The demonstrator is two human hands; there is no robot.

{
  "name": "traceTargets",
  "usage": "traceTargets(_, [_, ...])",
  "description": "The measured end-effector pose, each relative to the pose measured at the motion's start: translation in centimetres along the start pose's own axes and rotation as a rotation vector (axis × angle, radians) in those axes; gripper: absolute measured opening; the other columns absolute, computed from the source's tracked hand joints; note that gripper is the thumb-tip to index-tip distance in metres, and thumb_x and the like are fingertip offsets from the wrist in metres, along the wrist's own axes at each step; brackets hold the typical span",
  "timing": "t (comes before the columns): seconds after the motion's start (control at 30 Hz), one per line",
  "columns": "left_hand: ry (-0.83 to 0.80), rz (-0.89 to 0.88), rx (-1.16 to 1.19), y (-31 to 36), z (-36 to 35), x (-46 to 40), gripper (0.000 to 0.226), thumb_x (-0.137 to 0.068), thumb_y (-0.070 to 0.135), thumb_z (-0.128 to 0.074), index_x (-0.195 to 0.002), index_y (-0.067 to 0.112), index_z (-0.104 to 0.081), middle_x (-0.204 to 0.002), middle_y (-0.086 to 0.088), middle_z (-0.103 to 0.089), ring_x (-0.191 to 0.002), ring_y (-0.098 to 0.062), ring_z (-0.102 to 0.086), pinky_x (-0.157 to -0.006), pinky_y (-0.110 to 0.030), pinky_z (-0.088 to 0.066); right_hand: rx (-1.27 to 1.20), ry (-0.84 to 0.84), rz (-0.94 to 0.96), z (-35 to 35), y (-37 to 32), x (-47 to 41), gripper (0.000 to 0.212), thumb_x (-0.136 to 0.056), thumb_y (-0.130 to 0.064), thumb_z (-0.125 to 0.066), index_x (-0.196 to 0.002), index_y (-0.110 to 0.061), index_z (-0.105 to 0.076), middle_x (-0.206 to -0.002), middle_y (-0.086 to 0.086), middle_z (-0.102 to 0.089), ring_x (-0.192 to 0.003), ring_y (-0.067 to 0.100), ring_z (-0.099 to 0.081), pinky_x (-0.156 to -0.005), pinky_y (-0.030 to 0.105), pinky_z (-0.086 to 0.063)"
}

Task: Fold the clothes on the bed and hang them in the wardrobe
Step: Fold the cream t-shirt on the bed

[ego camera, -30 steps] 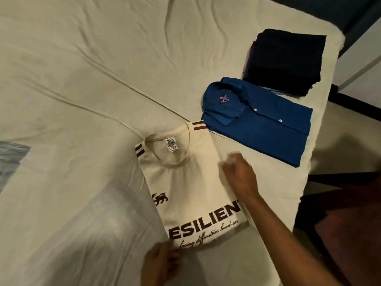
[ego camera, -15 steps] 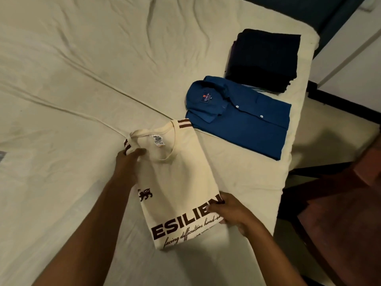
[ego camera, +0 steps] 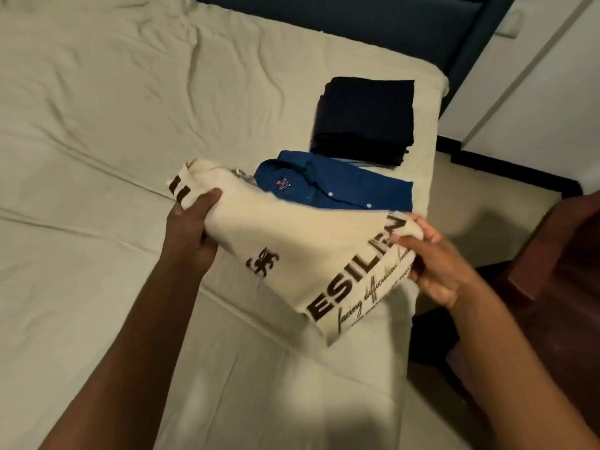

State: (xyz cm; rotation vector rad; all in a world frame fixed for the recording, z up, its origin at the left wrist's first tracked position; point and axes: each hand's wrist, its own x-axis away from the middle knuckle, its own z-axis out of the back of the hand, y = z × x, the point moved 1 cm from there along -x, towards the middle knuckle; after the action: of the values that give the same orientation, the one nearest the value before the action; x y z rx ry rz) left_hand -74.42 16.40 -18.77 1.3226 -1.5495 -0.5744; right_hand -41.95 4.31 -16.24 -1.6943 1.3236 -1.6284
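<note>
A folded cream T-shirt with brown lettering and a small lion emblem hangs just above the bed, held between both hands. My left hand grips its collar end, thumb on top. My right hand grips the hem end by the lettering. Behind it a folded blue button shirt lies on the bed, its near edge hidden by the cream shirt. A folded dark navy garment lies beyond the blue shirt near the bed's corner.
The bed is covered with a wrinkled cream sheet. Its right edge drops to a pale floor. A dark reddish wooden piece of furniture stands at the right. White panels rise at the upper right beside a dark blue headboard.
Both hands took hold of the cream T-shirt's ends and lifted it off the sheet, toward the blue shirt. The view has shifted closer to the bed's right corner.
</note>
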Motion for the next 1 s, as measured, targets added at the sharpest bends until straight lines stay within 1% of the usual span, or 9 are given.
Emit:
traceTargets(0.1, [-0.03, -0.099, 0.095, 0.1, -4.3, -1.5, 0.053, -0.089, 0.007, -0.069, -0.139, 0.012, -0.054, -0.129, -0.008, -0.067, -0.12, -0.025, -0.064, -0.091, -0.037, -0.056, 0.034, 0.008, 0.096, 2.2, -5.4, -3.6, 0.032, -0.073, -0.01, -0.072, -0.102, -0.022, -0.065, -0.094, 0.007, -0.074, -0.085, 0.019, -0.071, -0.072, 0.034, -0.06])
traceTargets(0.2, [-0.018, -0.124, 0.21, -2.0, -7.5, -2.8, 0.05, -0.089, -0.001, -0.067, -0.137, 0.011, -0.056, -0.128, -0.011, -0.067, -0.115, -0.024, -0.066, -0.093, -0.038, -0.056, 0.039, 0.07, 0.128, 4.7, -8.6, -8.4, 0.027, -0.087, -0.007, -0.067, -0.109, -0.022, -0.062, -0.095, 0.006, -0.072, -0.082, 0.018, -0.071, -0.063, 0.032, -0.062])
traceTargets(0.27, [0.01, -0.068, 0.215, -4.8, -8.3, -3.8, 0.05, -0.089, -0.005, -0.066, -0.136, 0.009, -0.056, -0.128, -0.011, -0.067, -0.116, -0.025, -0.066, -0.09, -0.038, -0.058, 0.01, 0.163, 0.098, 5.9, -8.6, -11.4, 0.031, -0.091, -0.016, -0.067, -0.121, -0.016, -0.06, -0.095, 0.006, -0.073, -0.078, 0.017, -0.072, -0.058, 0.03, -0.059])
traceTargets(0.4, [0.071, 0.205, 0.095, -11.3, -7.4, -5.3, 0.048, -0.09, 0.003, -0.067, -0.134, 0.02, -0.059, -0.123, -0.004, -0.07, -0.115, -0.026, -0.066, -0.074, -0.034, -0.061, 0.068, 0.195, -0.162, 7.0, -2.1, -15.0, 0.038, -0.09, -0.039, -0.068, -0.119, -0.015, -0.064, -0.112, 0.011, -0.071, -0.1, 0.028, -0.069, -0.079, 0.044, -0.057])
traceTargets(0.53, [0.081, 0.255, 0.063, -13.7, -6.3, -6.5, 0.047, -0.09, 0.006, -0.067, -0.132, 0.025, -0.06, -0.115, 0.0, -0.073, -0.106, -0.021, -0.069, -0.067, -0.03, -0.06, 0.023, 0.292, -0.117, 7.7, 2.6, -16.2, 0.054, -0.082, -0.016, -0.079, -0.129, -0.009, -0.052, -0.112, 0.012, -0.072, -0.095, 0.028, -0.073, -0.071, 0.043, -0.061])
traceTargets(0.63, [0.091, 0.224, 0.045, -13.2, -6.0, -7.2, 0.046, -0.089, 0.004, -0.068, -0.131, 0.022, -0.061, -0.116, -0.003, -0.073, -0.104, -0.023, -0.069, -0.071, -0.035, -0.061, 0.102, 0.335, -0.079, 7.8, 2.7, -16.1, 0.042, -0.087, -0.006, -0.073, -0.122, -0.011, -0.05, -0.11, 0.01, -0.071, -0.093, 0.025, -0.072, -0.077, 0.045, -0.06])
traceTargets(0.77, [0.113, 0.118, -0.056, -12.4, -5.6, -7.5, 0.037, -0.088, 0.003, -0.069, -0.122, 0.015, -0.064, -0.114, -0.004, -0.071, -0.102, -0.022, -0.069, -0.071, -0.034, -0.06, 0.108, 0.392, -0.045, 7.9, 2.2, -15.5, 0.029, -0.095, -0.006, -0.063, -0.119, -0.014, -0.048, -0.104, 0.008, -0.07, -0.088, 0.024, -0.07, -0.078, 0.046, -0.059])
traceTargets(0.9, [0.226, 0.108, -0.338, -12.7, -4.6, -7.2, 0.016, -0.088, 0.008, -0.069, -0.1, 0.015, -0.061, -0.098, -0.007, -0.063, -0.097, -0.029, -0.063, -0.065, -0.034, -0.057, 0.44, 0.479, -0.071, 7.9, 3.4, -14.6, 0.038, -0.092, -0.022, -0.068, -0.12, -0.018, -0.043, -0.118, 0.01, -0.066, -0.094, 0.027, -0.068, -0.082, 0.049, -0.058])
traceTargets(1.0, [0.399, -0.032, -0.671, -12.0, -5.1, -6.1, 0.039, -0.085, 0.022, -0.07, -0.119, 0.013, -0.055, -0.113, -0.005, -0.057, -0.104, -0.025, -0.058, -0.09, -0.037, -0.052, 0.87, 0.62, 0.094, 7.3, 3.5, -13.3, 0.055, -0.092, -0.032, -0.066, -0.135, -0.012, -0.037, -0.132, 0.016, -0.053, -0.11, 0.037, -0.06, -0.088, 0.049, -0.053])
